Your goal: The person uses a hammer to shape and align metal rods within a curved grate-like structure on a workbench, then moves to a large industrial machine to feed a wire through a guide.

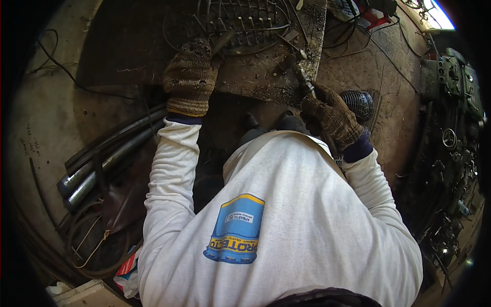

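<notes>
My left hand [190, 77], in a brown knitted glove, is at the near left edge of a round metal frame [250, 50] with several short upright pegs. Its fingers curl away from view, and what they close on is hidden. A dull flat strip [224, 41] slants up beside its thumb side. My right hand [335, 115], gloved alike, is closed round a slim tool with a shiny metal shaft [305, 81]. The tool points away from me over the worktable's right edge; its exact kind is unclear. The frame lies on the dark, debris-strewn worktable [138, 48].
Steel pipes [110, 171] lie at the left, near coiled hose [76, 240]. Beyond my right hand stands a roll of wire mesh [358, 105]. Dark machinery with a handwheel [449, 138] lines the right side. Cables [353, 46] trail around a red object [376, 18] at the far right.
</notes>
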Action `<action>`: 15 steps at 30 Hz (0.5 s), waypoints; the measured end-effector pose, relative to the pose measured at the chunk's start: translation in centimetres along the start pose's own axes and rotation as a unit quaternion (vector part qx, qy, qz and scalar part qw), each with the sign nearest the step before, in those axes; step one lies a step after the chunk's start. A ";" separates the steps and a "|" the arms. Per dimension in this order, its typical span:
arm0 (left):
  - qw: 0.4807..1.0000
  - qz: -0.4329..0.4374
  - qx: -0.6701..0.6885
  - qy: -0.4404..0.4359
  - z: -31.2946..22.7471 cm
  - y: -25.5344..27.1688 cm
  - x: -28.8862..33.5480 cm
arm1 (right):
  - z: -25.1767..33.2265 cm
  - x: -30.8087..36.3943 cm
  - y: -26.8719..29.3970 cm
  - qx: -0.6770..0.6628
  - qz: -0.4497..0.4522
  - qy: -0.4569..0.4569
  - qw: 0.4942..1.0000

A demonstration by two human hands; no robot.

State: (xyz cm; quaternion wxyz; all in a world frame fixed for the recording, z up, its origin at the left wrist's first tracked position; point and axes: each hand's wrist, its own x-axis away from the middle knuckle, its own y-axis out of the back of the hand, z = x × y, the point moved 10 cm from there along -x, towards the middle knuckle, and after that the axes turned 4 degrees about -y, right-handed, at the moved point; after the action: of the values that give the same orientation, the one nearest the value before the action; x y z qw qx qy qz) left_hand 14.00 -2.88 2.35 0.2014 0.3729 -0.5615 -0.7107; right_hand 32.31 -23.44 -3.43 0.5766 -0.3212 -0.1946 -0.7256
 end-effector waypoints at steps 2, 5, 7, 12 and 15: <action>1.000 0.009 0.002 0.018 0.6 -1.1 0.3 | 0.1 -0.1 0.1 0.007 0.004 0.000 1.000; 0.994 -0.020 -0.075 0.073 2.8 -1.8 1.2 | 0.1 -0.4 0.2 0.009 0.021 -0.011 1.000; 0.996 -0.073 -0.055 0.000 1.9 0.7 1.2 | 0.7 -0.6 0.7 0.024 0.031 0.012 0.999; 0.977 0.001 -0.211 -0.021 1.7 -0.5 2.5 | 1.0 -1.5 1.7 0.054 0.093 -0.023 0.994; 0.991 -0.001 -0.128 0.050 1.7 -0.3 1.6 | 1.5 -2.3 2.4 0.093 0.114 0.004 0.989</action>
State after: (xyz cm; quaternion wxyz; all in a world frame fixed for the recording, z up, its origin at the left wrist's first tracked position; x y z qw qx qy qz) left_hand 11.73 -2.84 1.71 0.2748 0.3794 -0.4549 -0.7574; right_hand 35.22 -21.46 -4.17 0.6835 -0.2831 -0.2210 -0.6355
